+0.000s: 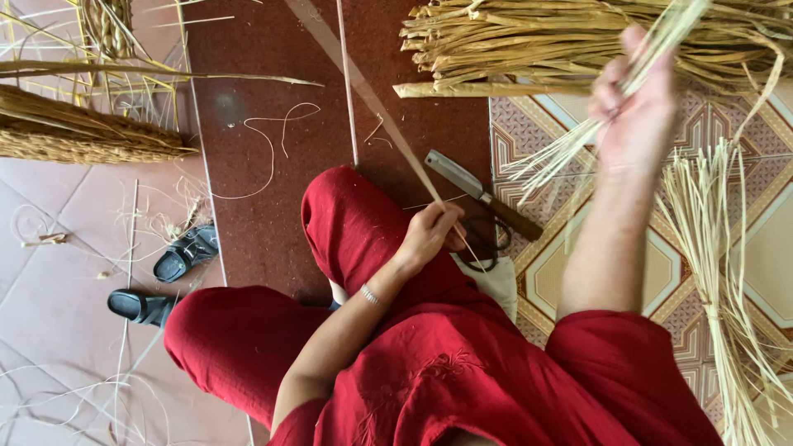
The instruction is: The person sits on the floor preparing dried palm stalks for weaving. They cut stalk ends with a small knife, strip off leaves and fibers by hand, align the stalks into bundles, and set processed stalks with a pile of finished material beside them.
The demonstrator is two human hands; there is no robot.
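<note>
Head view, read from left to right. At the far left a woven straw bundle (78,132) lies on the floor, with a pair of black sandals (165,281) below it on the pale tiles. At centre, the person sits in red clothing, knees spread over the dark red floor strip (264,165). The left hand (429,235) pinches a long flat reed strip (363,87) that runs up and away to the top edge; the fingers are closed on its near end. Just right of that hand a cleaver-type knife (479,194) rests on the floor, blade toward the upper left. Further right, the right hand (632,103) is raised, fingers clamped on a sheaf of thin pale strands (562,153) that fans downward. A pile of dried reed stalks (578,45) lies beyond it; a tied bunch of strands (719,272) lies on the patterned tiles at far right.

Judged step: sorting or drawing split strands while one strip is held ready. The next move calls for a firm pinch and keeping the strands untangled.
</note>
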